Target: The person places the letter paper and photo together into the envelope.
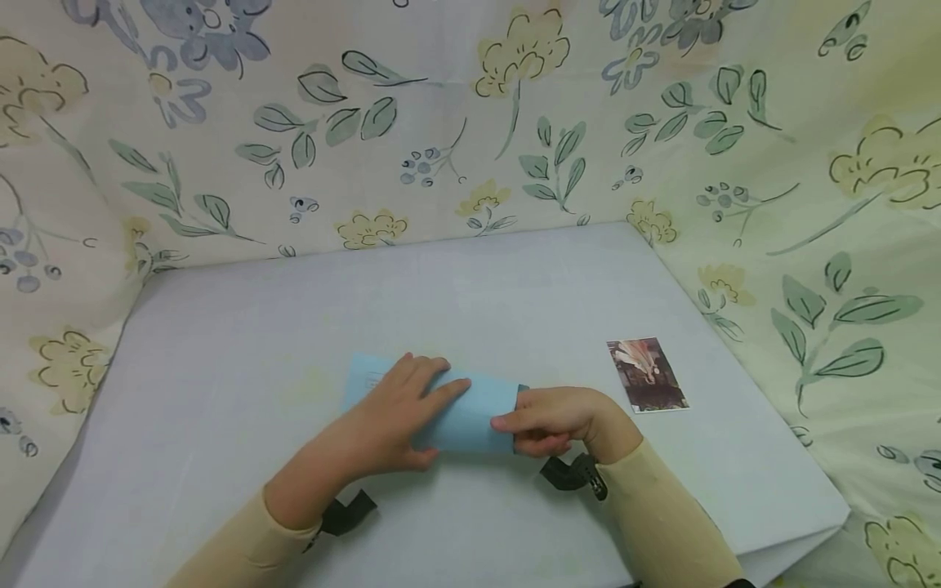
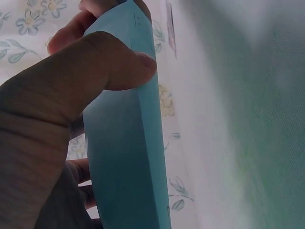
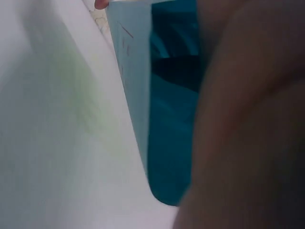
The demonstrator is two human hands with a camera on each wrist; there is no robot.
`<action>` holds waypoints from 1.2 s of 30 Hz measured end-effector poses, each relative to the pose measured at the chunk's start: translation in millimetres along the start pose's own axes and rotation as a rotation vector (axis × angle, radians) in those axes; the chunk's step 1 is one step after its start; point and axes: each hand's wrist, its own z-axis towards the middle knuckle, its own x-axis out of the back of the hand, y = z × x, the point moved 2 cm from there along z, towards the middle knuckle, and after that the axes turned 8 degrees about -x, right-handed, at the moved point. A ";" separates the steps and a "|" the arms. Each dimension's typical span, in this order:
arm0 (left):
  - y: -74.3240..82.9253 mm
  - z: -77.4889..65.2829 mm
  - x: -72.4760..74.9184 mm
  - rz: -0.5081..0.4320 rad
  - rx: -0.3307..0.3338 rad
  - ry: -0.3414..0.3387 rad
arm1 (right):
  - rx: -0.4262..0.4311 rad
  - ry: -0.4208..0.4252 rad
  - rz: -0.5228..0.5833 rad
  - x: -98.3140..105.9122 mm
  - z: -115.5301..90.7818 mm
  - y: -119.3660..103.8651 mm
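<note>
The left hand (image 1: 393, 412), fingers spread, gripped a light-blue, rectangular cardboard box (image 1: 474, 420), its small print (image 1: 373, 380) unreadable to me, over the white cloth-covered table (image 1: 220, 408), while the right hand (image 1: 559, 416), fingers curled, pinched one end.

This looks like a small nook curtained off with fabric, domestic in feel; whether it stands in a home or a studio cannot be told. Pale floral cloth (image 1: 441, 49), printed with blue and yellow blossoms and leafy sprigs, rises behind the far edge of the counter (image 1: 478, 302) and hangs along its left and right edges, enclosing both far corners. A plain whitish cover (image 2: 276, 105) with a woven texture dresses the top.
</note>
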 end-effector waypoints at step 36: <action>-42.2 -22.6 6.1 -0.005 0.246 -0.033 | -0.207 1.194 -0.389 65.6 -51.5 16.7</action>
